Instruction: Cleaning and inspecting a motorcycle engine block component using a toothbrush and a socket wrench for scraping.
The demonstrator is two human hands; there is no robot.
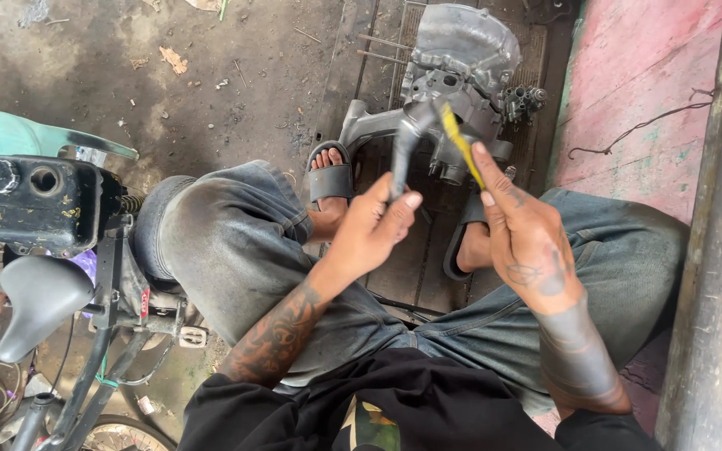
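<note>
Between the person's knees, the left hand [371,227] is clamped around the lower end of a grey metal part [405,144], a bent arm-like piece held nearly upright. The right hand [528,238] pinches a thin yellow tool [459,142] between thumb and forefinger, its tip touching the top of the part (whether it is a brush or a blade cannot be told). Doing this well probably means keeping the left grip firm so the part does not twist, and working the tool in short, controlled strokes at the contact point. Just beyond the hands, a grey engine casing [461,58] lies on the grimy floor, by the person's sandalled feet [328,179]. Off to the left stands a small motorbike [52,250] with a black tank and saddle.
</note>
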